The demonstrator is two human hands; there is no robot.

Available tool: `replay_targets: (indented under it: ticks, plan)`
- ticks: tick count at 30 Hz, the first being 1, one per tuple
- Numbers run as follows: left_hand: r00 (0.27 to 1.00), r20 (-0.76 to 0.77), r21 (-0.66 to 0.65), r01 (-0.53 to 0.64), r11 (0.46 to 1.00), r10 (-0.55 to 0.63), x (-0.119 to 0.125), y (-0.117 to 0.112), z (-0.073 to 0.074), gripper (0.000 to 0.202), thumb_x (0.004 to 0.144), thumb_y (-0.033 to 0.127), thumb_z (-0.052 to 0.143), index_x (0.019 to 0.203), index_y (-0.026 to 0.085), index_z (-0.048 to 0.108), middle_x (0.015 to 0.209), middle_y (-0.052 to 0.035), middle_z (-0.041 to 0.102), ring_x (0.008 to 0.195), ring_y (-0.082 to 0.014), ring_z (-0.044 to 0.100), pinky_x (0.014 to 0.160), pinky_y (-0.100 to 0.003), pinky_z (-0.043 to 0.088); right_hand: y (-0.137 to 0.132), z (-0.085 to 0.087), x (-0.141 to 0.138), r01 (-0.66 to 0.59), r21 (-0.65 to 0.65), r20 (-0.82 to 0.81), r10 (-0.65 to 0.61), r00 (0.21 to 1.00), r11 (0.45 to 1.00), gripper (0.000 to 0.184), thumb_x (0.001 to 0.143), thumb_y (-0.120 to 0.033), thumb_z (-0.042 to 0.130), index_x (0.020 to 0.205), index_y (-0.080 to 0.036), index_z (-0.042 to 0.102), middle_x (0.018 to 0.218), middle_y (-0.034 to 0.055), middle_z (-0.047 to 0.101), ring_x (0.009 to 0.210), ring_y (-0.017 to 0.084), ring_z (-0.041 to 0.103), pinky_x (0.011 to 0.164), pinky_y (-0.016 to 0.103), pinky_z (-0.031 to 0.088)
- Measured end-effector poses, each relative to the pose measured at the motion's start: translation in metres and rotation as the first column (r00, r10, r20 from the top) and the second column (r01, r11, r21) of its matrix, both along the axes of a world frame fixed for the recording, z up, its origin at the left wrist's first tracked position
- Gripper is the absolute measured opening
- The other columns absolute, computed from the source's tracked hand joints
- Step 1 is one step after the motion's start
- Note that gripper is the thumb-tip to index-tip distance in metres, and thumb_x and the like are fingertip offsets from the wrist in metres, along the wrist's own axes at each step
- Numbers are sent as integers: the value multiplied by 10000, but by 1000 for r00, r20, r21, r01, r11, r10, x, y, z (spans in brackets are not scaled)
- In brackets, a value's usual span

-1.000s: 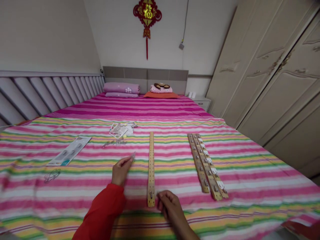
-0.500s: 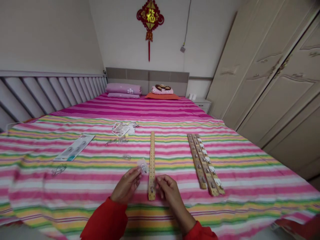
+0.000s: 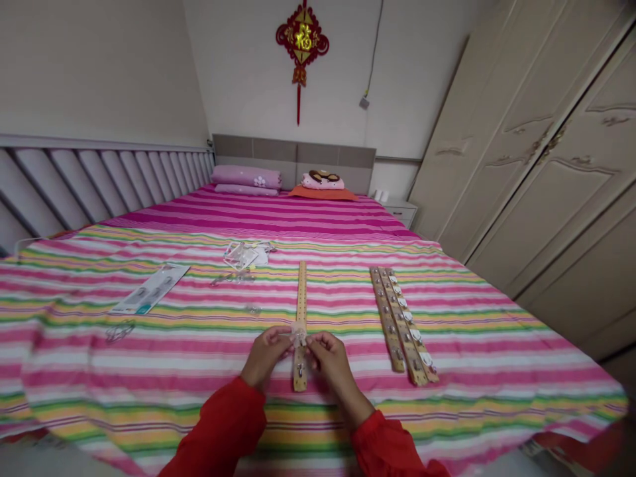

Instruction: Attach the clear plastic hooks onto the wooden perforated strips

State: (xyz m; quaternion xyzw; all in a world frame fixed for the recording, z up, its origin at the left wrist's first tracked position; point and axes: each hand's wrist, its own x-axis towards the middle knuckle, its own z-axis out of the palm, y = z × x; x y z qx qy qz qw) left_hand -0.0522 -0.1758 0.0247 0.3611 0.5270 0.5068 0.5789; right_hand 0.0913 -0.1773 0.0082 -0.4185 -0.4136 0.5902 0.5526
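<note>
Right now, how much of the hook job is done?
The wooden strips on the right already carry rows of hooks. The middle strip has one hook at its near end; the rest looks bare. The left hand and right hand both pinch a small clear piece over it. More clear pieces and a card pack lie farther up the bedspread.

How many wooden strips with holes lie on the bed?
3. One strip runs below the left hand and right hand, which pinch a clear piece; two strips lie side by side to its right. Another may be hidden.
</note>
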Motion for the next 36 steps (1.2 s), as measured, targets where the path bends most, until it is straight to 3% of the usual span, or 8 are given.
replay_targets:
  ticks: [12, 21, 36]
  plan:
    - [997, -80, 41, -11, 999, 15, 5, 25, -27, 340, 472, 345, 763, 707, 130, 645, 608, -12, 660, 552, -108, 575, 539, -221, 437, 29, -36, -3, 40, 5, 115, -41, 993, 999, 189, 615, -319, 626, 537, -193, 510, 408, -69, 477, 357, 79, 389, 373, 207, 290]
    - [988, -150, 101, -21, 995, 36, 5, 34, -50, 272, 514, 331, 715, 693, 138, 645, 617, -25, 661, 579, -143, 588, 564, -253, 443, 32, -42, -4, 65, 14, 170, -67, 983, 998, 198, 643, -319, 603, 536, -205, 481, 410, -78, 441, 365, 90, 376, 386, 218, 284]
    - [965, -258, 136, -11, 991, 47, 7, 37, -53, 232, 545, 348, 677, 663, 153, 635, 633, -37, 668, 621, -173, 608, 605, -279, 467, 32, -50, -4, 92, 54, 259, -103, 960, 994, 218, 673, -328, 597, 542, -217, 463, 444, -72, 423, 430, 109, 380, 423, 226, 289]
